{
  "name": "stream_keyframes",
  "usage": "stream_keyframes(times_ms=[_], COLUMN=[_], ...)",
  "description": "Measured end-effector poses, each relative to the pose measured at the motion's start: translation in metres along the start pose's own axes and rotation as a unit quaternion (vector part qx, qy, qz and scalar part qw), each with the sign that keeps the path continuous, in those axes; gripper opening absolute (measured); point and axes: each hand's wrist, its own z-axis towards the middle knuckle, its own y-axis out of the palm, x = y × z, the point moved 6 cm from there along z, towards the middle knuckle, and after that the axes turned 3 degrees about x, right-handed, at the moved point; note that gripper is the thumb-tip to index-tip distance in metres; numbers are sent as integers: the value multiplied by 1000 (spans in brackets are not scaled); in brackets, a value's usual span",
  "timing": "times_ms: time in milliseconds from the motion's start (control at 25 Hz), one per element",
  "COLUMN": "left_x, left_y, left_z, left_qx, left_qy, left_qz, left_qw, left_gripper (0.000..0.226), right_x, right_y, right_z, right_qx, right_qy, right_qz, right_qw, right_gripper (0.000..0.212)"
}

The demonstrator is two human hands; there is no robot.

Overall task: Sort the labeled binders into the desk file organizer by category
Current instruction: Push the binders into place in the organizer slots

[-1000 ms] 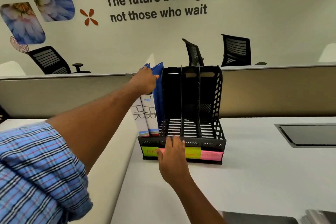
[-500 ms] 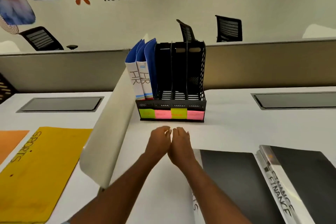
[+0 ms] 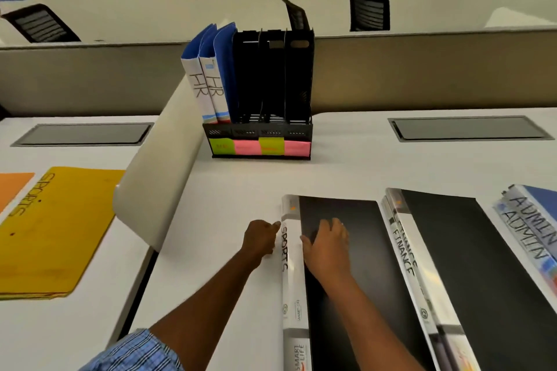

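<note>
Binder [image 3: 346, 250] black, white spine "SPORTS", flat; hands: left [image 3: 260, 238] curled at spine, right [image 3: 327, 245] spread atop.

Far centre, the black file organizer [image 3: 271, 81] stands upright with two blue HR binders [image 3: 211, 81] in its leftmost slot, the other three slots bare. Near, a black SPORTS binder [image 3: 361, 250] lies flat; right of it lie stacked FINANCE binders [image 3: 470, 256], then ADMIN binders [image 3: 533, 220].
</note>
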Motion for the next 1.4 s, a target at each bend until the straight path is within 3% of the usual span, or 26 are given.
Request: stream_keyframes(times_ms=[400,600,760,960,1120,1400], left_x=[-1,9,36,102,156,203], left_y=[29,27,21,-21,-54,-93], left_z=[-11,-20,-32,-38,-49,-50], left_qx=[61,-8,-64,-8,26,44], left_qy=[-10,-77,-95,44,177,335], left_qz=[70,-126,-217,-219,-244,-258], left_qw=[996,989,969,975,953,905], left_gripper=[48,45,29,19,18,29], right_x=[26,0,-32,-75,-110,-190], right_y=[7,-11,-22,-45,-64,-82], right_z=[-49,-48,-54,-44,-21,29], right_qx=[-91,-78,-70,31,111,194], right_qy=[-16,-59,-86,-116,-106,-123], right_qz=[-42,-29,-13,-31,22,216], right_qw=[995,995,994,992,988,949], right_gripper=[74,78,86,87,86,96])
